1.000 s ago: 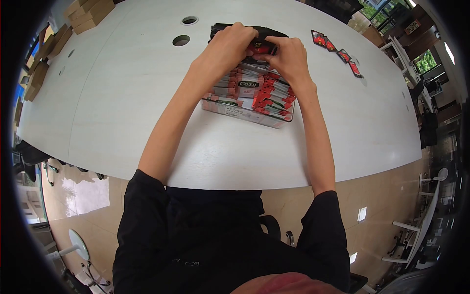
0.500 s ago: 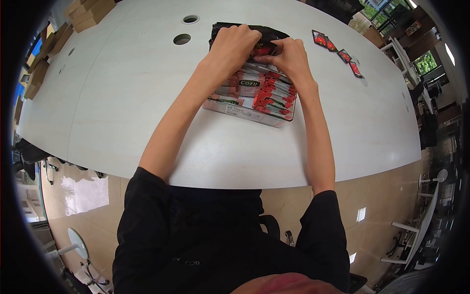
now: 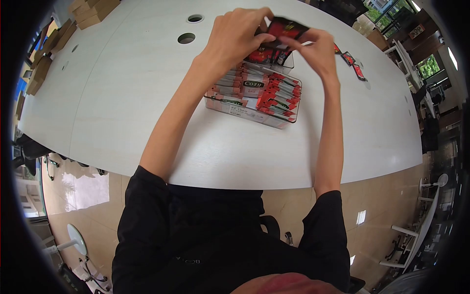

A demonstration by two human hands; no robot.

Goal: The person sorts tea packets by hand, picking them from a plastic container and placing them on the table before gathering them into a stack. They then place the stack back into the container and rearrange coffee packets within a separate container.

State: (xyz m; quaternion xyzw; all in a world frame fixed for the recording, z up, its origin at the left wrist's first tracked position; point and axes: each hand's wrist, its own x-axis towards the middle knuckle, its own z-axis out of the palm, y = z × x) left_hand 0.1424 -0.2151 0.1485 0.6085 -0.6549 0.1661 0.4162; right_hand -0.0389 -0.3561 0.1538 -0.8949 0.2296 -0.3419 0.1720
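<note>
Above the far side of a clear plastic box [image 3: 252, 110], both my hands grip black-and-red sachets [image 3: 286, 28] that seem to be stacked. My left hand [image 3: 239, 33] pinches their left edge with thumb and fingers. At their right side, my right hand [image 3: 318, 51] is closed on them, its thumb across the front. Pink and red Cozy sachets [image 3: 253, 84] stand in rows in the near part of the box. More black-and-red packets [image 3: 264, 55] show in the far part, partly hidden by my hands.
Several loose black-and-red sachets [image 3: 359, 72] lie in a line on the white table [image 3: 122, 98], right of my right hand. Two round cable holes [image 3: 186, 38] are at the back left. Cardboard boxes [image 3: 93, 11] stand at the far left edge.
Both hands have risen up and away from me, lifting black-and-red sachets out of the far part of the box. The right hand now covers part of the loose row.
</note>
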